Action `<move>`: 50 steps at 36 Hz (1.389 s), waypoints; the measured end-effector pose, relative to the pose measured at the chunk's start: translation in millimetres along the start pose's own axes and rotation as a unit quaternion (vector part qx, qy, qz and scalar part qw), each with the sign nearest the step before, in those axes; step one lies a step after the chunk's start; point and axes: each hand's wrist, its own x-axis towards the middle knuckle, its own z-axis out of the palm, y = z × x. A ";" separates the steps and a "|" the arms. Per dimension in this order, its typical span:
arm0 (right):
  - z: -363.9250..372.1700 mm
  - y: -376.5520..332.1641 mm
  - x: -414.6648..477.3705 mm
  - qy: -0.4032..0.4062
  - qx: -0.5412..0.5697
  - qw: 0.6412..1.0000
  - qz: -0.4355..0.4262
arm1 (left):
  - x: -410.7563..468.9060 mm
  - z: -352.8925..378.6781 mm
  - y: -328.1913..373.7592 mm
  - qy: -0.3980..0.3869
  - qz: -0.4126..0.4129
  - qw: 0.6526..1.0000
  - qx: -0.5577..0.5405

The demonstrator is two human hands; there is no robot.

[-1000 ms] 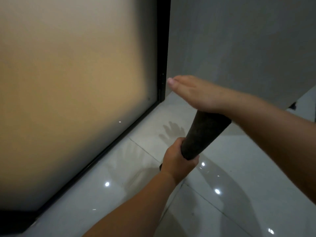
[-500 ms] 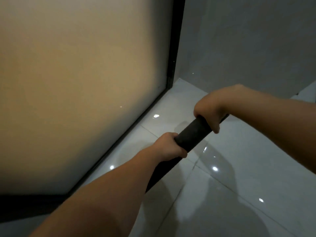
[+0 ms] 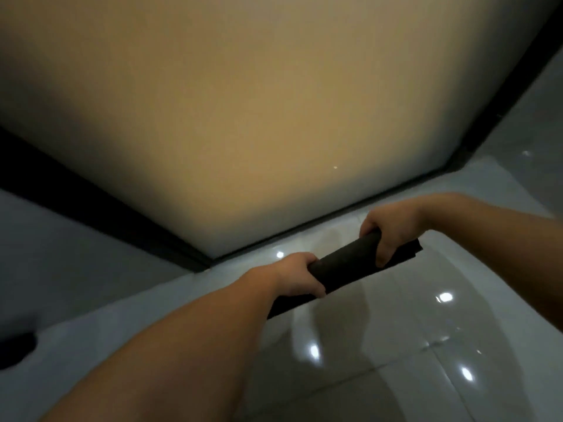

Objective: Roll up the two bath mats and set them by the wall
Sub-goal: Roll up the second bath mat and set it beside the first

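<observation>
From the head camera, both bare hands hold one dark rolled-up bath mat [image 3: 347,266] in the air above a glossy white tiled floor [image 3: 396,360]. The mat is rolled into a tight tube and lies nearly level, its right end a little higher than its left. The left hand [image 3: 297,277] grips the roll towards its left end, with the fingers [image 3: 313,290] curled over the top and wrapped tightly around it; a short length of the roll sticks out past this hand, partly hidden behind the forearm. The right hand [image 3: 391,231] grips the roll near its right end, its fingers [image 3: 382,254] likewise closed down over the front, and the end of the roll pokes out just beyond it. Only this one mat is in view.

The roll hangs near the foot of a large frosted panel [image 3: 243,117] that glows a warm yellow and sits in a black frame [image 3: 493,111]. The mat is just in front of the frame's bottom rail but apart from it. A faint shadow of the roll and arms falls on the tiles beneath, among several bright reflected spots of light. To the far right, a grey wall [image 3: 536,117] meets the floor.
</observation>
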 end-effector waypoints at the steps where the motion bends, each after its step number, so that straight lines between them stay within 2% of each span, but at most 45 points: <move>1: -2.4 -9.3 5.3 -0.005 0.003 1.000 -0.026 | -11.3 -2.0 -7.7 0.024 -0.016 1.000 -0.004; 4: -9.0 -47.0 17.1 -0.015 -0.002 0.996 -0.087 | -57.1 -6.6 -30.6 0.113 -0.073 0.990 -0.048; 7: -6.6 -94.8 24.3 -0.033 -0.006 0.990 -0.137 | -109.6 -2.4 -57.2 0.213 -0.130 0.961 -0.117; 10: 6.2 -142.6 32.6 -0.042 0.010 0.984 -0.171 | -151.8 6.0 -88.3 0.319 -0.189 0.923 -0.101; 13: 29.9 -190.5 48.7 -0.045 0.043 0.981 -0.183 | -185.5 11.7 -126.0 0.389 -0.278 0.869 -0.127; 15: 53.1 -223.9 62.5 -0.048 0.067 0.979 -0.186 | -203.7 16.0 -157.6 0.424 -0.325 0.826 -0.183; 17: 79.5 -257.9 77.0 -0.045 0.100 0.977 -0.185 | -222.1 18.3 -188.4 0.451 -0.341 0.771 -0.294; 20: 118.8 -308.0 96.3 -0.045 0.153 0.970 -0.182 | -242.0 22.4 -233.3 0.443 -0.322 0.654 -0.523; 22: 141.1 -340.6 104.9 -0.046 0.187 0.965 -0.179 | -250.4 26.7 -263.4 0.428 -0.292 0.589 -0.620; 26: 177.0 -393.3 125.8 -0.060 0.244 0.950 -0.184 | -253.9 30.2 -318.1 0.392 -0.160 0.505 -0.752; 29: 199.8 -427.4 143.4 -0.073 0.277 0.942 -0.178 | -250.3 31.7 -353.7 0.355 -0.093 0.503 -0.782; 31: 209.7 -450.4 153.1 -0.077 0.293 0.938 -0.169 | -250.7 30.4 -371.1 0.350 -0.080 0.498 -0.789; 35: 218.3 -497.5 168.3 -0.107 0.290 0.935 -0.173 | -262.0 23.2 -410.1 0.382 -0.107 0.476 -0.785; 40: 230.1 -551.6 185.5 -0.158 0.247 0.940 -0.176 | -285.2 10.0 -464.0 0.416 -0.131 0.472 -0.766; 42: 235.6 -569.4 195.2 -0.145 0.226 0.944 -0.191 | -288.4 6.0 -483.3 0.434 -0.123 0.458 -0.766; 44: 239.6 -582.1 209.3 -0.113 0.225 0.945 -0.211 | -285.7 0.7 -498.8 0.458 -0.122 0.429 -0.769; 50: 250.5 -603.0 256.9 -0.036 0.236 0.918 -0.315 | -269.6 -17.6 -550.5 0.517 -0.145 0.340 -0.772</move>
